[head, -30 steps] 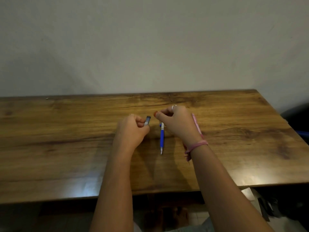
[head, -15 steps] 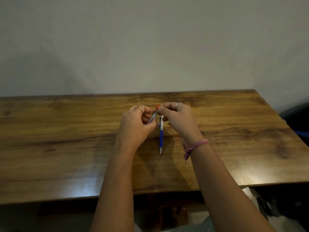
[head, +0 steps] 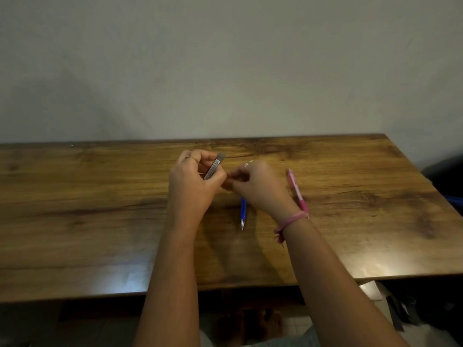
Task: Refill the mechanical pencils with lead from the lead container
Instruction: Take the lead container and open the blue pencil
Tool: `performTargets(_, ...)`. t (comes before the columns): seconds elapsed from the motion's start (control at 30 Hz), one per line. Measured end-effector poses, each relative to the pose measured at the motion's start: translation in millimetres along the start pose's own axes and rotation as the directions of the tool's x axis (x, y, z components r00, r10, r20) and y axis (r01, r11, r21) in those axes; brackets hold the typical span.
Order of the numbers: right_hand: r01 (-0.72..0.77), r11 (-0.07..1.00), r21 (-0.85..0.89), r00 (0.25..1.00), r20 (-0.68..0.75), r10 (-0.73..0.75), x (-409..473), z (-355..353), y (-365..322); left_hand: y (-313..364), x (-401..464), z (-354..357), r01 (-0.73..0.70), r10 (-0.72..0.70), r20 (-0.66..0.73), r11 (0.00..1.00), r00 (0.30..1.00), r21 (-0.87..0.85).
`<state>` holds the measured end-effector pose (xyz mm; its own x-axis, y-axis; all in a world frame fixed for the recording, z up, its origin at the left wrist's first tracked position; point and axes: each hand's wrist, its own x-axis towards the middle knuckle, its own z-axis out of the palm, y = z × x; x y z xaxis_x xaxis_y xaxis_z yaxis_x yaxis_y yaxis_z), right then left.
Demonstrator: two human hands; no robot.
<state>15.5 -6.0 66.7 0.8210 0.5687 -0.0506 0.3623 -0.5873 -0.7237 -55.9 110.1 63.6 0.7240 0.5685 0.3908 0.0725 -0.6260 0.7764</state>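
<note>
Lying lengthwise near-to-far on the table (head: 100,209), the blue pencil (head: 243,212) sits under the right hand (head: 260,186), whose fingers curl, hiding any contents; the left hand (head: 193,181) pinches the lead container (head: 215,166), tilted up-right.

Plain grey-white wall (head: 225,58) fills upper half of frame. Wood-grain table (head: 75,209) spans middle, light glare near front edge. Tiled floor (head: 295,324) at bottom; dark shapes lower right.
</note>
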Motion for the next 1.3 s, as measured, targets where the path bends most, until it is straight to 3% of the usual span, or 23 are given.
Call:
performTargets(0.1, 0.048, 0.983, -0.177, 0.988, 0.152, -0.021, 0, 17, -3, -4, 1, -2, -0.018, 0.018, -0.021, 0.999, 1.000, -0.038)
performTargets(0.23, 0.043, 0.966, -0.255, 0.977, 0.211, 0.012, -1, 23, -2, -2, 0, -3, -0.021, 0.020, -0.010, 0.993, 1.000, -0.120)
performTargets(0.33, 0.008, 0.993, -0.120, 0.979, 0.201, 0.016, 1, 12, 0, 1, -1, -4, -0.026, 0.030, 0.024, 0.988, 0.999, -0.152)
performTargets(0.4, -0.101, 0.981, 0.166, 0.983, 0.169, 0.072, -1, 2, 2, 3, -2, -6, -0.033, 0.043, 0.063, 0.988, 0.997, -0.153)
performTargets(0.47, -0.217, 0.800, 0.560, 0.974, 0.184, 0.136, -3, -8, 4, 5, -3, -8, -0.047, 0.061, 0.086, 0.986, 0.994, -0.158)
performTargets(0.53, -0.287, 0.487, 0.825, 0.958, 0.244, 0.151, -4, -17, 5, 8, -3, -10, -0.050, 0.068, 0.097, 0.983, 0.993, -0.177)
performTargets(0.6, -0.325, 0.274, 0.905, 0.944, 0.297, 0.142, -5, -24, 7, 9, -3, -11, -0.051, 0.074, 0.117, 0.981, 0.990, -0.186)
performTargets(0.67, -0.338, 0.182, 0.923, 0.940, 0.322, 0.114, -5, -28, 8, 11, -3, -11, -0.052, 0.078, 0.138, 0.981, 0.987, -0.184)
performTargets(1.1, -0.380, 0.108, 0.919, 0.925, 0.374, 0.073, -5, -23, 15, 23, -3, -20, -0.130, 0.128, 0.223, 0.991, 0.966, -0.005)
performTargets(1.3, -0.376, 0.153, 0.914, 0.926, 0.368, 0.082, -6, -24, 15, 29, -3, -23, -0.173, 0.153, 0.256, 0.983, 0.955, 0.058)
